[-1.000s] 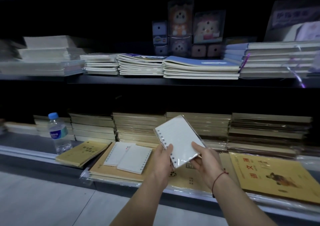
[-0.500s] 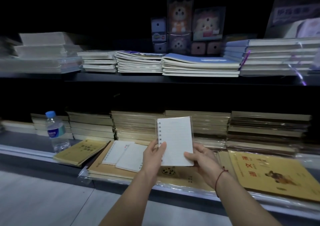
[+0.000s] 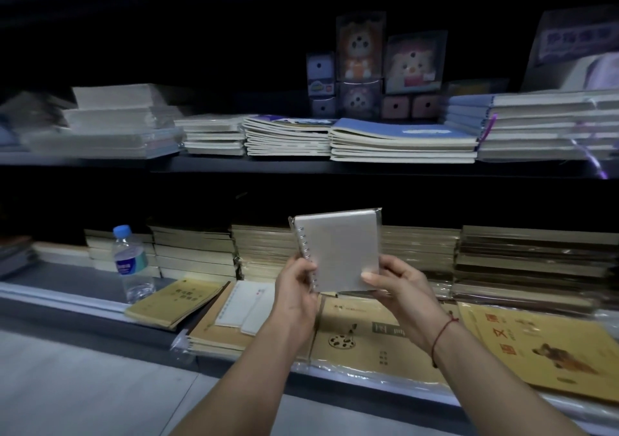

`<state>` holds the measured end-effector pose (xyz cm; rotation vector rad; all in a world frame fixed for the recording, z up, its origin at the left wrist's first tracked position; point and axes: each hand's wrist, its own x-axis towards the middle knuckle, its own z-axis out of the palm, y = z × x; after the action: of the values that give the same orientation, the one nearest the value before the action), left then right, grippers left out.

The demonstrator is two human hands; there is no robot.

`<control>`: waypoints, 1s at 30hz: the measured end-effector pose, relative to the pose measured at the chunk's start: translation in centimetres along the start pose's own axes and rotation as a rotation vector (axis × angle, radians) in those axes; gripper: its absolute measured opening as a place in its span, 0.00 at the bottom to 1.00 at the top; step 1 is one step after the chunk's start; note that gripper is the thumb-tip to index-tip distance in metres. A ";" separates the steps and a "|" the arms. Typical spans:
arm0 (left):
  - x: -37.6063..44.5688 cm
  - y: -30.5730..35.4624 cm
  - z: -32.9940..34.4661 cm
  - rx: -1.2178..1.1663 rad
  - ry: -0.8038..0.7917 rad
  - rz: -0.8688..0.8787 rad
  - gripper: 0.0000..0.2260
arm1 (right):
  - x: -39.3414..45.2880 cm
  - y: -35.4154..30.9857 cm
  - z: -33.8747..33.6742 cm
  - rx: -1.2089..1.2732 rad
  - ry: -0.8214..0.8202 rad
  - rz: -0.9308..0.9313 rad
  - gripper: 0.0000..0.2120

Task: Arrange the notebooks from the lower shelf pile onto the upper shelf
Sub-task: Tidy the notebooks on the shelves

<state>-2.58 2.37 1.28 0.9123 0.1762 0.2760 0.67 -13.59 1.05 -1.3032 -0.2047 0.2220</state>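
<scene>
Both hands hold one small notebook (image 3: 336,251) upright in front of the gap between the two shelves. The left hand (image 3: 296,280) grips its ringed edge low down, fingers curled round the binding; the right hand (image 3: 395,281) pinches the lower right corner, thumb flat on the cover. The notebook is pale grey, plain-faced, ring-bound down its left side and wrapped in clear film. Just below and to the left, two more white notebooks (image 3: 246,306) lie flat on a tan pad on the lower shelf (image 3: 67,296), near a water bottle (image 3: 130,263). Behind stand stacks of yellowed exercise books (image 3: 194,251). The upper shelf (image 3: 301,166) carries stacks of white and blue notebooks (image 3: 402,141), with cartoon-printed boxes (image 3: 360,47) behind. The surroundings are dark.
</scene>
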 end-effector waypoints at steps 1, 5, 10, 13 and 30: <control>-0.2 0.5 0.1 0.001 0.001 0.004 0.14 | 0.0 -0.3 0.4 0.011 -0.003 -0.012 0.18; -0.6 2.6 0.5 0.069 0.001 0.079 0.12 | -0.1 -1.7 1.8 0.084 0.003 -0.059 0.19; -1.3 4.5 0.2 0.068 0.082 0.189 0.13 | -1.0 -3.5 4.4 -0.092 -0.037 -0.188 0.14; -1.8 6.2 0.3 0.045 0.172 0.260 0.12 | -1.5 -4.3 6.7 -0.152 -0.078 -0.279 0.09; -2.3 20.1 2.0 0.535 0.013 0.453 0.19 | 0.7 -11.5 14.0 -0.223 -0.153 -0.354 0.05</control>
<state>-7.45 11.84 18.57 1.4818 0.0503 0.6751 -1.93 -3.27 15.71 -1.4463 -0.5981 -0.0046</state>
